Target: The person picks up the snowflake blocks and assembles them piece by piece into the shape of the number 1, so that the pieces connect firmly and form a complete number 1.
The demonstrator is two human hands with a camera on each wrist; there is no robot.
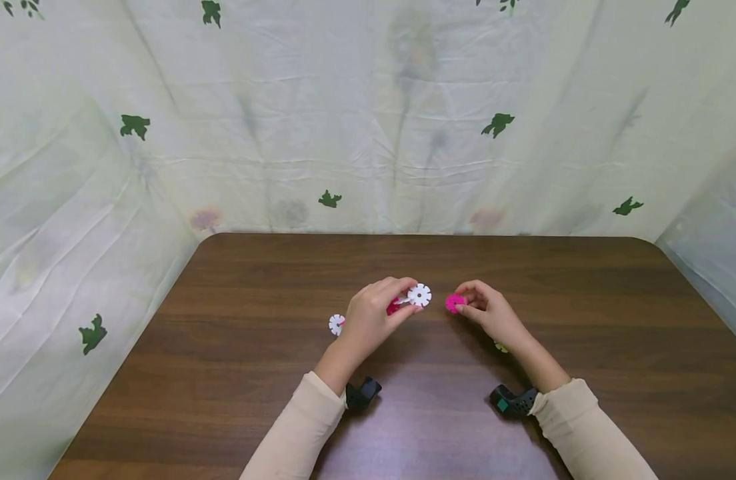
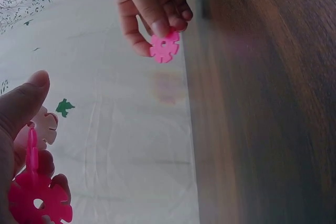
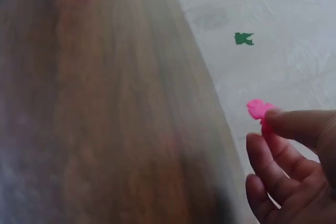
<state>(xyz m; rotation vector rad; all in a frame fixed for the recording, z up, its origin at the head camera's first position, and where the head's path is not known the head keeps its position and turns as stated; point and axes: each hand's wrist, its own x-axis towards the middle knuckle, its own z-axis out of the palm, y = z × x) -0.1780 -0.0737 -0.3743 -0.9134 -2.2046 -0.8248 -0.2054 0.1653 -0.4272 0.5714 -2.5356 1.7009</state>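
My left hand grips a few joined notched building discs above the table. A white disc sticks out toward the right, and a pink disc hangs at the lower left of the left wrist view. Another pink one, seen edge-on, links into the group. Between thumb and fingertips, my right hand pinches a single pink notched disc. That disc faces the white one across a small gap, and the two do not touch. My left fingers hide part of the joined group.
On the brown table, a white disc with a pink piece lies left of my left hand. A yellow piece shows partly from under my right wrist. Behind the table hangs a pale curtain with green leaf shapes.
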